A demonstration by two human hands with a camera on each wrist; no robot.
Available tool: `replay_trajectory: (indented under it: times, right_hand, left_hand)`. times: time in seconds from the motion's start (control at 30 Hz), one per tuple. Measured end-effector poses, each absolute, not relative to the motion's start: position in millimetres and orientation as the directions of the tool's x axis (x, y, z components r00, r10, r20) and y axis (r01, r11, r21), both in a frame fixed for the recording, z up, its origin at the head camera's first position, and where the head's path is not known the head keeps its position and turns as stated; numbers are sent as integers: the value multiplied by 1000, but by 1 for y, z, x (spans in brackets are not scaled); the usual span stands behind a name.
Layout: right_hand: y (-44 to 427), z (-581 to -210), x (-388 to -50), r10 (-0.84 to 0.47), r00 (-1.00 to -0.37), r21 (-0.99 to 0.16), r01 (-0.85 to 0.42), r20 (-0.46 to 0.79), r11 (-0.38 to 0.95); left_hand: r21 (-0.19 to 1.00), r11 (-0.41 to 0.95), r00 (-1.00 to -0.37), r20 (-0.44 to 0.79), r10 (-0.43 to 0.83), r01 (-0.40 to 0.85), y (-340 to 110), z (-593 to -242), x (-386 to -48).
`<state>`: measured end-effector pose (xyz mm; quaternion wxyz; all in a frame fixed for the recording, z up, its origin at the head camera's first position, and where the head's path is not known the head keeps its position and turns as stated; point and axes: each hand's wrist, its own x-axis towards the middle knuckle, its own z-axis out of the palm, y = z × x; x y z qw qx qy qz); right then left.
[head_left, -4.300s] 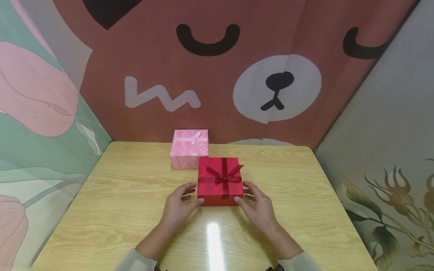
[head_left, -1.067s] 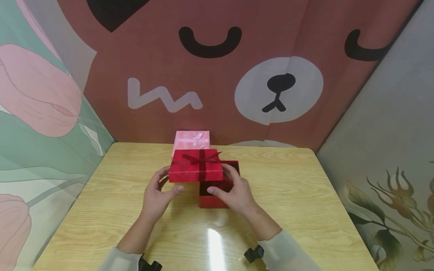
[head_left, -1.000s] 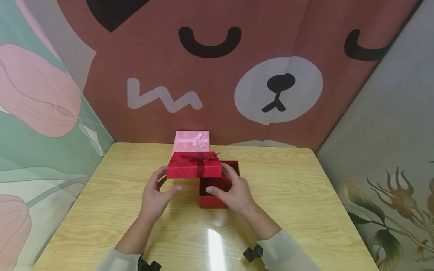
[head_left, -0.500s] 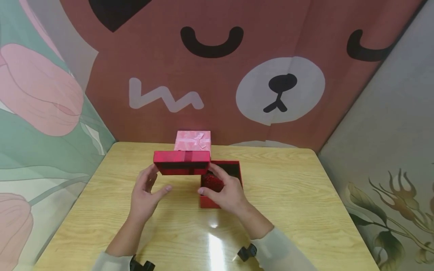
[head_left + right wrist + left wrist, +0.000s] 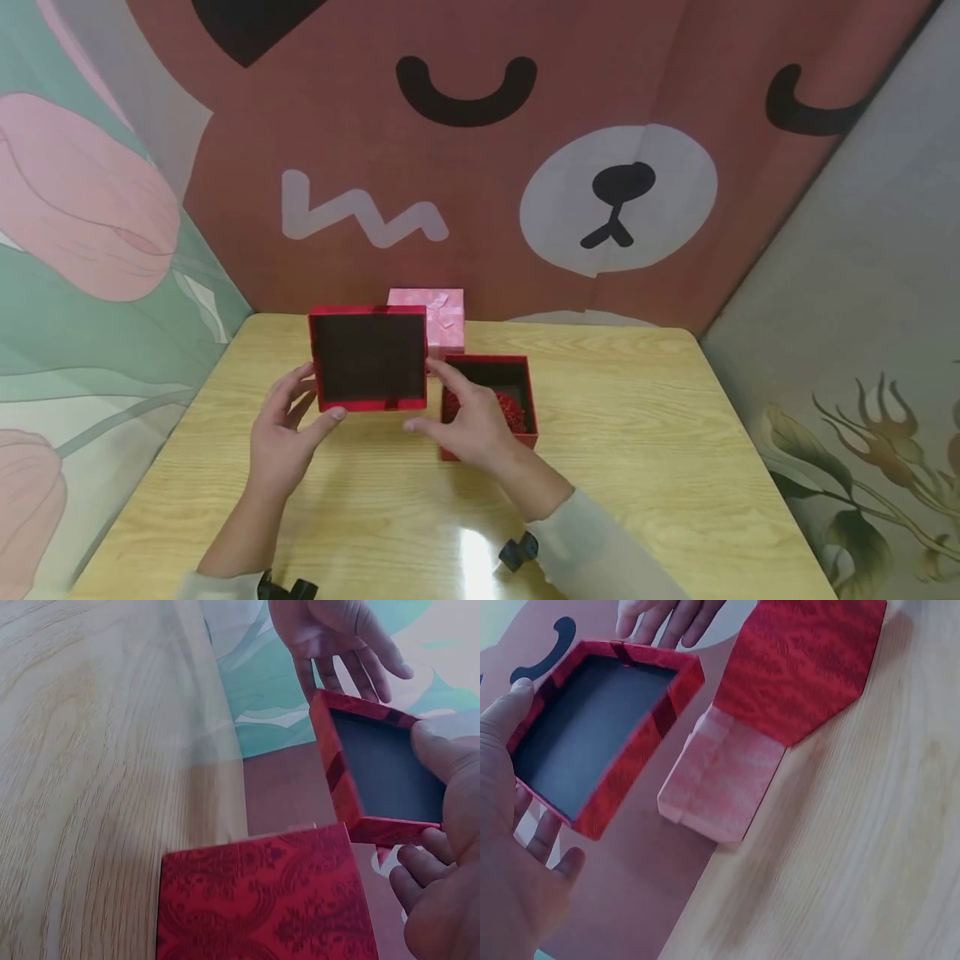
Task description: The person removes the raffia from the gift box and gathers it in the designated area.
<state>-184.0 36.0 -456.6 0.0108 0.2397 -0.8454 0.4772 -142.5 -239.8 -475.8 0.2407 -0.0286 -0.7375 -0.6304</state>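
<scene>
A red gift box lid (image 5: 371, 358) is held up, tilted so its dark inside faces me; its bow is on the far side. At its left edge my left hand (image 5: 279, 446) grips it, thumb near the lower front corner and fingers behind. My right hand (image 5: 480, 425) holds the right edge with its fingers; in the right wrist view the lid (image 5: 386, 769) lies between that thumb and fingers. Beneath the right hand stands the red box base (image 5: 491, 369), uncovered. Crinkly dark-red filling (image 5: 512, 412) shows inside, partly hidden by the hand.
Behind the lid, a pink gift box (image 5: 447, 321) with a pale bow stands at the table's back, partly covered from view. The wooden table (image 5: 637, 433) meets a printed bear backdrop (image 5: 480, 167), with patterned side walls on both sides.
The lid has come off the red base, moved left, and been tipped up until its inside faces me. Both hands have travelled left with it; the base has stayed put.
</scene>
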Motion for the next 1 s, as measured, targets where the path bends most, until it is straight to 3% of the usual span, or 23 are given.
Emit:
replay_trajectory:
  times: [0.23,0.5,0.67,1.0]
  right_hand:
    - [20,-456,-186,-402,-892,-793,-393,207,465]
    - [2,-457,-187,-415,-886,-783,-405,208,471]
    - [-9,-458,-188,-419,-875,-770,-436,243,465]
    - [-28,-462,-188,-412,-877,-772,-436,248,463]
  left_hand:
    - [947,102,-908,322,-269,306,-254,-476,-141]
    - [960,142,-931,272,-243,243,-272,-472,-137]
    - [976,64,-952,219,-213,210,-285,-474,-134]
    - [978,-2,-967,206,-150,209,-304,-477,-131]
